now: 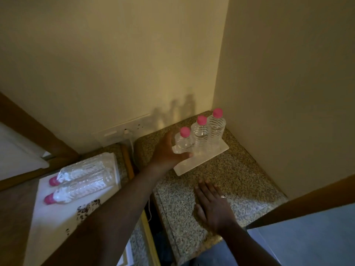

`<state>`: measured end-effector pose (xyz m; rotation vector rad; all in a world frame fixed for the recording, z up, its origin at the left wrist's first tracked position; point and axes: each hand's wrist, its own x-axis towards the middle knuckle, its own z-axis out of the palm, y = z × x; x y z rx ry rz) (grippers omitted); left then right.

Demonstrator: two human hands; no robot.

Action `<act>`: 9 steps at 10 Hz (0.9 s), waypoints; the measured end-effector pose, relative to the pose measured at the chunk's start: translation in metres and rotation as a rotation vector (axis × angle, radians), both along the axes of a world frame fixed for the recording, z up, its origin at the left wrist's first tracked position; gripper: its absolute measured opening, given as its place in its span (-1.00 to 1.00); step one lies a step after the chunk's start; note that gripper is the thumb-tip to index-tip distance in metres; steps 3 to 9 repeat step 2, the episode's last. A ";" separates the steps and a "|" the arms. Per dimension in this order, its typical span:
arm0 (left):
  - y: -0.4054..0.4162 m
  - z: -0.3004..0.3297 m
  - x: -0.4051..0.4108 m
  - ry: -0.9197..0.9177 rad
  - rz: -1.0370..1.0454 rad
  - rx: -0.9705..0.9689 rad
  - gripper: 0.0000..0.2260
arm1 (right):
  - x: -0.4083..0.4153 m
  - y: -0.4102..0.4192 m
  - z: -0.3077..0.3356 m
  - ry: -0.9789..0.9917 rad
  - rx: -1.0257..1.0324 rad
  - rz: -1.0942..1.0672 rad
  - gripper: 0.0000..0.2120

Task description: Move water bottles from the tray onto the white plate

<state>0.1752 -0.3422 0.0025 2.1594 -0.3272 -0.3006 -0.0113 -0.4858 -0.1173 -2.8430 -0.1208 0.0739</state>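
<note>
Left of the white plate [201, 159], across a gap in the counter, a white tray [57, 212] is seen w/ two clear pink-capped water bottles lying on their sides: rear lying bottle [82, 172] and front lying bottle [76, 191], side by side, caps pointing away from the plate. A wall socket [115, 133] w/ a plug and white cord is set on the wall up-left of the plate. Left hand [169, 152] is stretched to the plate's left end and wrapped around the body of the nearest bottle [184, 143], which is upright at that end; whether its base touches the plate can't be told. Next along the plate the middle bottle [200, 134] is stood upright, then the far bottle [216, 129] at the plate's right end, close to the wall corner. All three are pink-capped. Plate is laid on a speckled granite counter [240, 169]. Below the plate, right hand [211, 202] is rested flat on the granite, palm down, fingers spread, nothing held; a ring is worn on one finger.
</note>
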 end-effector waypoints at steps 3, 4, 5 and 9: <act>0.080 0.002 -0.035 -0.055 0.042 0.184 -0.18 | 0.002 0.008 0.007 0.048 -0.065 0.004 -0.39; 0.080 0.002 -0.035 -0.055 0.042 0.184 -0.18 | 0.002 0.008 0.007 0.048 -0.065 0.004 -0.39; 0.080 0.002 -0.035 -0.055 0.042 0.184 -0.18 | 0.002 0.008 0.007 0.048 -0.065 0.004 -0.39; 0.080 0.002 -0.035 -0.055 0.042 0.184 -0.18 | 0.002 0.008 0.007 0.048 -0.065 0.004 -0.39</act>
